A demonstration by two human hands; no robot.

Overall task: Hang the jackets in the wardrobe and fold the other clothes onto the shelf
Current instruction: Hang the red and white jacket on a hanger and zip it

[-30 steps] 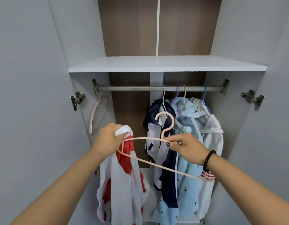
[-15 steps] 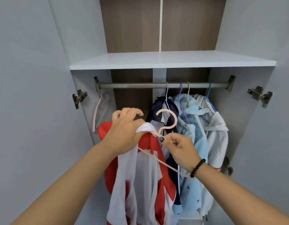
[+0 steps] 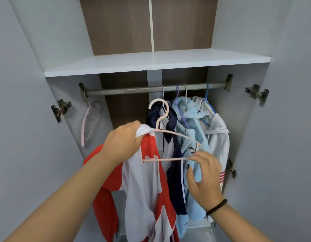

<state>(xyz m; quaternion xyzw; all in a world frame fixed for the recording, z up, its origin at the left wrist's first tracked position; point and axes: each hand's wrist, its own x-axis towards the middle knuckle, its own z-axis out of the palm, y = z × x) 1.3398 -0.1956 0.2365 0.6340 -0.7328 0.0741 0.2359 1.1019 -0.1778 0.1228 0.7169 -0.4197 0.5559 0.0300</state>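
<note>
Three hung jackets (image 3: 189, 145) crowd the rail (image 3: 133, 90) behind the pink hanger (image 3: 161, 119).

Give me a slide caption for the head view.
Left hand grips red-and-white jacket; right hand holds pink hanger below the rail.

Red-and-white jacket (image 3: 147, 186); pale pink hanger (image 3: 161, 119); light blue bird-print jacket (image 3: 193, 154); grey rail (image 3: 133, 90).

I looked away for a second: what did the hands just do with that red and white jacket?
The right hand slid from the hanger's neck to its lower bar. The left hand kept gripping the jacket's collar, now raised onto the hanger. The rail clothes stayed.
</note>
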